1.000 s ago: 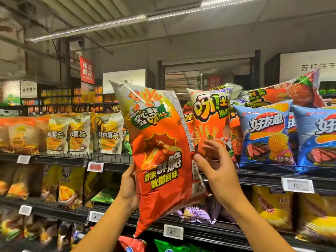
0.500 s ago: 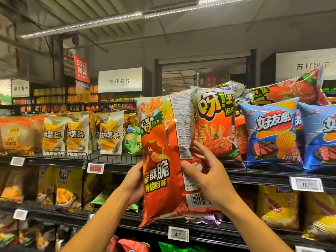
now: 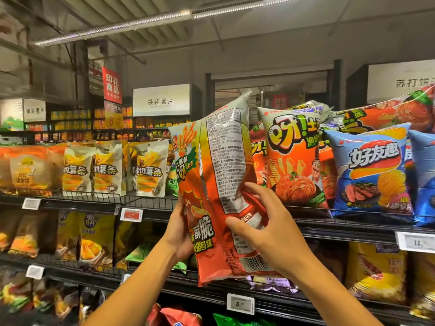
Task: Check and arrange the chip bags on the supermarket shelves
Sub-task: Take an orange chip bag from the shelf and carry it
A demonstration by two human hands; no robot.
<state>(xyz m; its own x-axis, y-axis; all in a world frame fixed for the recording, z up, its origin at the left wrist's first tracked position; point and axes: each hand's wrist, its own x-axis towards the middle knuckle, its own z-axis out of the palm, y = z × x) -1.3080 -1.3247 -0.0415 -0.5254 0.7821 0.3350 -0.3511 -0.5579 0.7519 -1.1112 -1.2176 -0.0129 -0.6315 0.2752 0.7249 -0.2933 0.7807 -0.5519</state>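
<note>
Both hands grip orange chip bag (image 3: pixel 219 184) before top shelf (image 3: pixel 150 204): left hand (image 3: pixel 180 234) on front, right hand (image 3: pixel 270 234) on printed back.

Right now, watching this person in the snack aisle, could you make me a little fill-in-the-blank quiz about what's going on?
1. The orange chip bag is held by ____ hands: the left hand at its left edge, the right hand on its printed back.
2. The bag's barcode sits near its ____ end.
3. The blue chip bags stand to the ____ of the held bag.
4. The price tag on the shelf rail left of the held bag is coloured ____.

Missing words: both; bottom; right; red
</note>
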